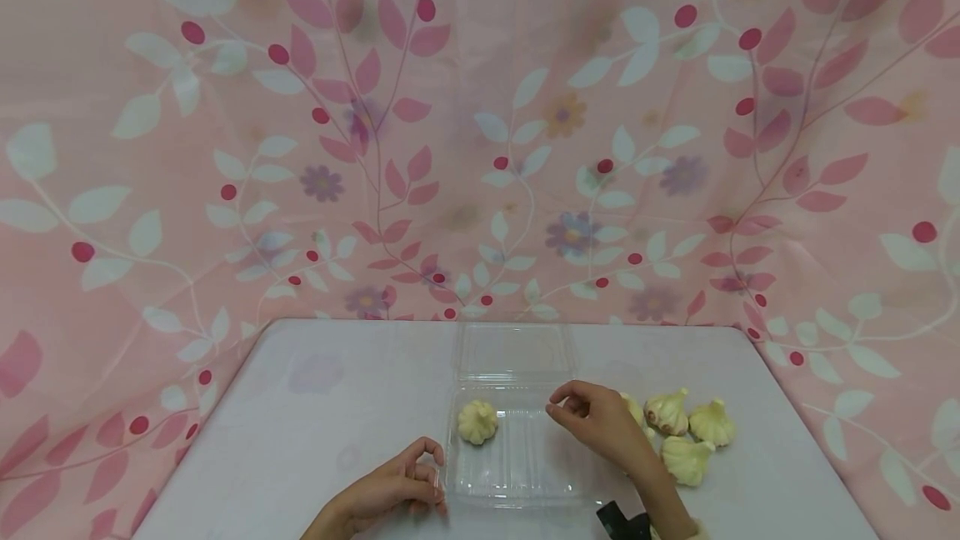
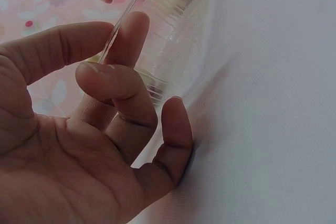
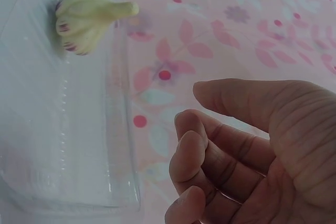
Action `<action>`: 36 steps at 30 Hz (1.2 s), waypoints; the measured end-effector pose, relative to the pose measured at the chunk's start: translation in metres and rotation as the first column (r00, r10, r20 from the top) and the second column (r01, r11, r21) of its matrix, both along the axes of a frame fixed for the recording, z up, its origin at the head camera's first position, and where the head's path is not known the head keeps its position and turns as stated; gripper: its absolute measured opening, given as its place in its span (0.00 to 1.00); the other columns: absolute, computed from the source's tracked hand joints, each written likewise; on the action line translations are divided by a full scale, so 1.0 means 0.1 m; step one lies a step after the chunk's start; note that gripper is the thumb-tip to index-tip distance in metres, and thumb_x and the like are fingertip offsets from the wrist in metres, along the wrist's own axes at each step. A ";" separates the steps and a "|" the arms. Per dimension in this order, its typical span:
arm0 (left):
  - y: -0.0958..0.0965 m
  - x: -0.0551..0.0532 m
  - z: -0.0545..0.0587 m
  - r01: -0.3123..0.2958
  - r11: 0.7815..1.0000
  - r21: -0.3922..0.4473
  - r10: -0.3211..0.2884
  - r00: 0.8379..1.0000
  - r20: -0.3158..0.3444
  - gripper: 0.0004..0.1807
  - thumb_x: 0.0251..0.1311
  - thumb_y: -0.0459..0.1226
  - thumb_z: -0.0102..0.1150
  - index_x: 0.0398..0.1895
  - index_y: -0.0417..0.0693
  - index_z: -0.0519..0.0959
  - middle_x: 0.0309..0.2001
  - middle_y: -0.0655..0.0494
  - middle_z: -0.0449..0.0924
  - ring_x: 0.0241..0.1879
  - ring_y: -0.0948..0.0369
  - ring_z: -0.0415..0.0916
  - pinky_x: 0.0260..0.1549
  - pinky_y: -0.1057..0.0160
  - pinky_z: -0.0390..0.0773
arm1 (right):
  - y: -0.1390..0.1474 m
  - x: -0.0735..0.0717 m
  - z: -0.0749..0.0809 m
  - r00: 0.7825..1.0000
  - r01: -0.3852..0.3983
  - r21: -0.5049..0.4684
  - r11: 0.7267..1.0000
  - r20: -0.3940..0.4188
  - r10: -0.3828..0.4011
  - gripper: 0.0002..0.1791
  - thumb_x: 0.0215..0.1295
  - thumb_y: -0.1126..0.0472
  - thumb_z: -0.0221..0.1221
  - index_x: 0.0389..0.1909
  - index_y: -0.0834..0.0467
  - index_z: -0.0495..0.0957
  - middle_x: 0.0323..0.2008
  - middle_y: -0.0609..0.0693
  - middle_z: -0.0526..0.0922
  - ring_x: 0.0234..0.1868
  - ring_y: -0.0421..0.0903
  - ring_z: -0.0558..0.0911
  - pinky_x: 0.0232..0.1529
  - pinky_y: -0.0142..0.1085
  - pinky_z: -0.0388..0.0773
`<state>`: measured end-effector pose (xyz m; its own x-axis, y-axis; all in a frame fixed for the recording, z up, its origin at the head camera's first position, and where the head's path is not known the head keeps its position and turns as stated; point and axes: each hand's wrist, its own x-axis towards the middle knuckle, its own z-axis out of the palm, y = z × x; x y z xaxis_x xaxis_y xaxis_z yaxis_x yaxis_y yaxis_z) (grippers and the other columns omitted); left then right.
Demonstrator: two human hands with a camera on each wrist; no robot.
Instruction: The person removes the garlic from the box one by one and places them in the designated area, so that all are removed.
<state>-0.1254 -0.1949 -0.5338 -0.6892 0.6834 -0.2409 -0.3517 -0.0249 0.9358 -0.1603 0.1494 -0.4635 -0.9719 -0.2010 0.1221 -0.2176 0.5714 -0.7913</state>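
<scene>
A clear plastic clamshell box (image 1: 525, 461) lies with its lid (image 1: 517, 352) folded back. One garlic bulb (image 1: 477, 422) sits in its left part, and the right wrist view shows that bulb (image 3: 84, 20) with its stem and purple streaks. My left hand (image 1: 393, 482) is at the box's left side. In the left wrist view the thumb and fingers of that hand (image 2: 100, 98) pinch the box's thin rim. Over the right part of the box hovers my right hand (image 1: 600, 423), fingers loosely curved and holding nothing.
Several garlic bulbs (image 1: 686, 461) lie in a group on the white table (image 1: 300, 423), right of the box and partly behind the right forearm. A black device (image 1: 622, 523) is at the right wrist. Behind the table hangs a pink floral cloth (image 1: 465, 148).
</scene>
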 end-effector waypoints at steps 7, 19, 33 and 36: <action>0.00 0.00 0.01 0.002 1.000 0.005 -0.002 1.000 0.001 0.21 0.63 0.29 0.57 0.53 0.39 0.58 0.34 0.50 0.85 0.28 0.65 0.72 0.26 0.69 0.65 | -0.06 -0.04 -0.03 1.000 -0.023 -0.006 1.000 -0.013 0.023 0.06 0.60 0.54 0.69 0.33 0.51 0.83 0.21 0.41 0.77 0.22 0.38 0.74 0.23 0.31 0.70; 0.00 0.00 0.02 0.008 1.000 0.015 -0.008 1.000 0.010 0.21 0.63 0.29 0.57 0.53 0.39 0.58 0.34 0.50 0.86 0.26 0.66 0.69 0.26 0.69 0.65 | -0.20 -0.08 -0.10 0.998 -0.059 -0.056 0.997 0.002 0.059 0.07 0.61 0.52 0.68 0.34 0.50 0.83 0.22 0.41 0.78 0.23 0.39 0.75 0.22 0.33 0.72; 0.00 0.00 0.04 0.016 1.000 0.012 -0.017 1.000 0.009 0.22 0.63 0.29 0.58 0.53 0.39 0.57 0.35 0.50 0.86 0.28 0.65 0.69 0.27 0.69 0.66 | -0.38 -0.12 -0.16 0.992 -0.125 -0.056 0.991 0.001 0.125 0.07 0.62 0.53 0.67 0.33 0.51 0.83 0.21 0.42 0.78 0.21 0.38 0.73 0.20 0.32 0.70; 0.00 0.00 0.05 0.015 1.000 0.009 -0.015 1.000 0.008 0.22 0.63 0.30 0.58 0.53 0.38 0.57 0.35 0.50 0.86 0.27 0.66 0.69 0.27 0.69 0.66 | -0.42 -0.13 -0.16 0.991 -0.135 -0.058 0.989 -0.004 0.135 0.07 0.62 0.53 0.67 0.33 0.52 0.83 0.21 0.42 0.77 0.21 0.38 0.73 0.20 0.32 0.70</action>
<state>-0.1251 -0.1948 -0.5291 -0.6771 0.6958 -0.2397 -0.3593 -0.0283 0.9328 -0.1737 0.1076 -0.4798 -0.9365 -0.3226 0.1374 -0.2894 0.4897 -0.8224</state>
